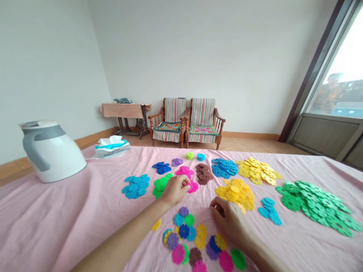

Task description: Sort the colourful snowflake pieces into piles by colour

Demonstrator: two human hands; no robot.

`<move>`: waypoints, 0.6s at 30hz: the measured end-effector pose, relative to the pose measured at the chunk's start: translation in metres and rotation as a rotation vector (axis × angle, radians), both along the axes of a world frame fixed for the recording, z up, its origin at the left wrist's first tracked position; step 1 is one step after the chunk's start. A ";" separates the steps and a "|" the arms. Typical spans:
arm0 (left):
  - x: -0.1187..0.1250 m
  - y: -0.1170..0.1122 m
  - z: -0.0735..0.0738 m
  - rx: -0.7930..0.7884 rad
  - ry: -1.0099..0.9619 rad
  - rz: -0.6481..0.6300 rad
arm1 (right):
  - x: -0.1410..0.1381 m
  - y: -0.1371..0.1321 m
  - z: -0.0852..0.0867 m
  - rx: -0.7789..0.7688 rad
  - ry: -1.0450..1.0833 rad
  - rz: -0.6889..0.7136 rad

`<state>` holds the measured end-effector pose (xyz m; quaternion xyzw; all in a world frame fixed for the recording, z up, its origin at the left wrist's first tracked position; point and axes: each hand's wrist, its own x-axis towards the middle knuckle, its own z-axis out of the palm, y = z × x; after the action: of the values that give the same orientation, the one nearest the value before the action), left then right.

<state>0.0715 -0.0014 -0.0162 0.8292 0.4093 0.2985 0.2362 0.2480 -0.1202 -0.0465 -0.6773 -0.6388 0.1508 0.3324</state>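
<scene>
My left hand (176, 189), its fingers pinched together, is at the pink pile of flower-shaped plastic discs (185, 172), beside the bright green pile (162, 185). Whatever it may hold is hidden by the fingers. My right hand (229, 216) is curled closed near the front of the orange-yellow pile (236, 192); its fingertips are turned away and I cannot see anything in them. Between my forearms lie loose mixed discs, among them a dark blue disc (184, 231), a brown disc (195, 257) and a purple disc (172, 240).
Single-colour piles stand around: light blue (136, 186), brown (203, 173), blue (225, 167), yellow (257, 170) and large green (319, 206). A white jug (61, 155) and a tissue pack (112, 146) stand left on the pink cloth (93, 211). Two chairs (202, 121) are beyond.
</scene>
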 end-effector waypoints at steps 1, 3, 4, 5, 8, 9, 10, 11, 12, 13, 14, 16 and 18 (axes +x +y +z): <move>0.001 0.003 -0.002 0.031 0.004 0.007 | 0.000 0.000 0.000 -0.001 0.005 -0.001; 0.001 0.003 -0.003 0.111 0.005 0.022 | -0.001 0.000 0.002 -0.003 0.016 -0.003; 0.000 -0.001 -0.001 0.147 0.004 0.025 | -0.002 -0.001 0.006 -0.011 0.029 0.006; -0.001 -0.006 0.002 0.172 0.004 0.020 | -0.002 -0.003 0.010 -0.022 0.047 0.023; -0.009 -0.030 0.016 0.154 0.030 -0.065 | -0.002 -0.016 0.031 -0.066 0.094 0.168; -0.013 -0.040 0.021 0.127 0.051 -0.108 | -0.001 -0.021 0.039 -0.084 0.093 0.243; -0.017 -0.049 0.026 0.099 0.072 -0.148 | 0.000 -0.027 0.047 -0.108 0.082 0.310; -0.020 -0.057 0.030 0.076 0.088 -0.168 | 0.000 -0.032 0.054 -0.135 0.066 0.367; -0.024 -0.065 0.033 0.055 0.095 -0.177 | 0.000 -0.037 0.060 -0.162 0.046 0.412; -0.027 -0.070 0.034 0.038 0.095 -0.179 | 0.000 -0.040 0.064 -0.188 0.025 0.444; -0.030 -0.074 0.034 0.025 0.089 -0.173 | -0.001 -0.043 0.067 -0.209 0.005 0.468; -0.035 -0.076 0.032 0.010 0.065 -0.148 | -0.004 -0.045 0.069 -0.236 -0.025 0.497; -0.037 -0.073 0.027 0.008 0.047 -0.117 | -0.006 -0.045 0.067 -0.242 -0.048 0.500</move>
<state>0.0348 -0.0747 0.0110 0.8595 0.3642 0.2662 0.2401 0.2420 -0.1651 0.0210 -0.5366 -0.7711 0.2876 0.1863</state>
